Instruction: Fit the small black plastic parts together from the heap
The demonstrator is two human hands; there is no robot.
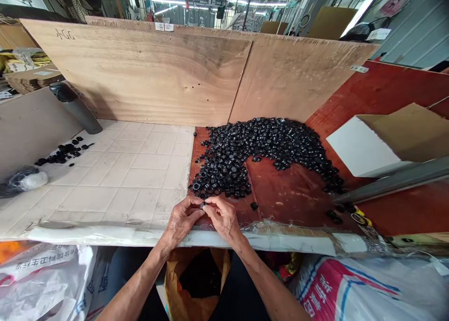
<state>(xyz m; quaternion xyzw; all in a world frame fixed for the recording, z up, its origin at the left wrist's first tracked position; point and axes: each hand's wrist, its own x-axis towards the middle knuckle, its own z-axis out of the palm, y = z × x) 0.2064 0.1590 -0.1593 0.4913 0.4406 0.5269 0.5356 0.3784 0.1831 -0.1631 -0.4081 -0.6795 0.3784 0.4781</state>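
Close to the table's front edge, my left hand (183, 219) and my right hand (221, 216) meet with thumbs and forefingers pinched together. Between the fingertips sits a small black plastic ring-like part (202, 205), mostly covered by the fingers. Just beyond my hands spreads a large pile of small black plastic parts (270, 136), several of them ring-shaped, on a red-brown board (280, 192). One loose black part (254, 206) lies to the right of my right hand.
A white-tiled surface (115, 167) extends left, with a dark bottle (79, 108) and scattered black pieces (63, 153). Plywood boards (168, 73) wall off the back. An open cardboard box (368, 146) and a grey bar (396, 181) stand right. Below the edge is an open brown bag (171, 288).
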